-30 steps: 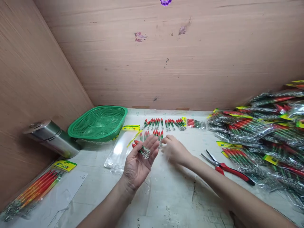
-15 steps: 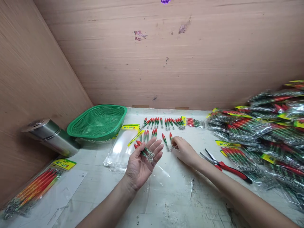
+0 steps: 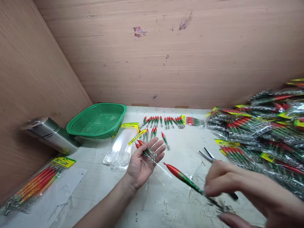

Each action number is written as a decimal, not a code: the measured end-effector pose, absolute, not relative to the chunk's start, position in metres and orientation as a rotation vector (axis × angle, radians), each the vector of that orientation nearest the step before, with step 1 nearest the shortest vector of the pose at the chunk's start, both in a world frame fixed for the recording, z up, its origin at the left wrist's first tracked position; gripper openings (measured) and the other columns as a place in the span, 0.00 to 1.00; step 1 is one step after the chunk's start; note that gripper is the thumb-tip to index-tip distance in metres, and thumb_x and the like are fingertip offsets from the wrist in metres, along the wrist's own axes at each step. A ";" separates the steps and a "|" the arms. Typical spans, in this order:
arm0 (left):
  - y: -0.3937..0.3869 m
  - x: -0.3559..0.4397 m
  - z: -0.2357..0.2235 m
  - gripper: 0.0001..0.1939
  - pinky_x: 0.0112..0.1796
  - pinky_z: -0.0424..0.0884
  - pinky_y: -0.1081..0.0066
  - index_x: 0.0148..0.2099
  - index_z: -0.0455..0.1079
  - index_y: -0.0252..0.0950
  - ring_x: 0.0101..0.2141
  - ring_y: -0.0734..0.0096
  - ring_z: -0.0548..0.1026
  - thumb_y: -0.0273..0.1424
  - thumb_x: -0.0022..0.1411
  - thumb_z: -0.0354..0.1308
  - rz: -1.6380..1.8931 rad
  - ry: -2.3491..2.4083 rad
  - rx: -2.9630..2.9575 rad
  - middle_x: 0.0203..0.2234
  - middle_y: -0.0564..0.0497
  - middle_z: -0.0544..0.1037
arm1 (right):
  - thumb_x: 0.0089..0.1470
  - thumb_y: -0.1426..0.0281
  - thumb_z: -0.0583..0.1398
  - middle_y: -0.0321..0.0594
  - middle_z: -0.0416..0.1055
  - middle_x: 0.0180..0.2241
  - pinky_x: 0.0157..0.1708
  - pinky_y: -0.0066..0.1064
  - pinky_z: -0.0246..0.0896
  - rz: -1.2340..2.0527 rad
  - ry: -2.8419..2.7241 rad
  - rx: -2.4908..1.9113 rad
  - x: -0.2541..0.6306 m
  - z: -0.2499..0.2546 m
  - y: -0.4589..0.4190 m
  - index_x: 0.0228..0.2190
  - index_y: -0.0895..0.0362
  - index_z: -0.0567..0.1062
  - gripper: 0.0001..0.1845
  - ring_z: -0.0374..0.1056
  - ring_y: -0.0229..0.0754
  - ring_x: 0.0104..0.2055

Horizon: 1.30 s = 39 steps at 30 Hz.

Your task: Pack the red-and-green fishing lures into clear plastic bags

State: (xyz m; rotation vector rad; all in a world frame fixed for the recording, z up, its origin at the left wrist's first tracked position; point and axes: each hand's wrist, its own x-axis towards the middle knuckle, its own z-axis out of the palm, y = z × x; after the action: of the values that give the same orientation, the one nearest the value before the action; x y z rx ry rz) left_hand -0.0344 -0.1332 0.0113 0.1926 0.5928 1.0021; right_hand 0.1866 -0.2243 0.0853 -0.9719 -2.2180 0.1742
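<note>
Palm up above the table, my left hand (image 3: 142,167) has its fingers spread and its thumb pressing on a couple of red-and-green fishing lures (image 3: 147,153). My right hand (image 3: 244,186), blurred and close to the camera, grips another fishing lure (image 3: 185,180) near its hook end. That lure's red tip points left toward my left hand. One loose lure (image 3: 165,139) lies on the table just beyond my left fingers. A clear bag with a yellow header (image 3: 137,137) lies behind my left thumb, several lures showing beside it.
Rows of lures (image 3: 155,122) lie along the back. A stack of clear bags (image 3: 121,147) sits left of my hand, near a green basket (image 3: 97,136) and a metal flask (image 3: 51,134). Packed lures (image 3: 256,126) pile up at right. Pliers (image 3: 206,155) are partly hidden behind my right hand.
My right hand has lifted a lure from the table and brought it right and nearer the camera. The left hand has barely moved and keeps its lures.
</note>
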 end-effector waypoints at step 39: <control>-0.138 -0.030 0.006 0.17 0.35 0.75 0.70 0.51 0.69 0.29 0.37 0.65 0.79 0.31 0.63 0.51 1.016 0.622 0.165 0.41 0.43 0.80 | 0.57 0.76 0.52 0.42 0.68 0.33 0.34 0.33 0.65 0.314 -2.426 -1.318 0.195 -0.015 -0.135 0.36 0.57 0.73 0.10 0.67 0.41 0.35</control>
State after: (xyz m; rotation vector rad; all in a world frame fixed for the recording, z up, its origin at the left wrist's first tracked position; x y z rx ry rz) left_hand -0.0296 -0.1380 0.0063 0.1654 0.6224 1.0155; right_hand 0.1950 -0.1348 -0.0149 -1.3180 -2.4262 0.3143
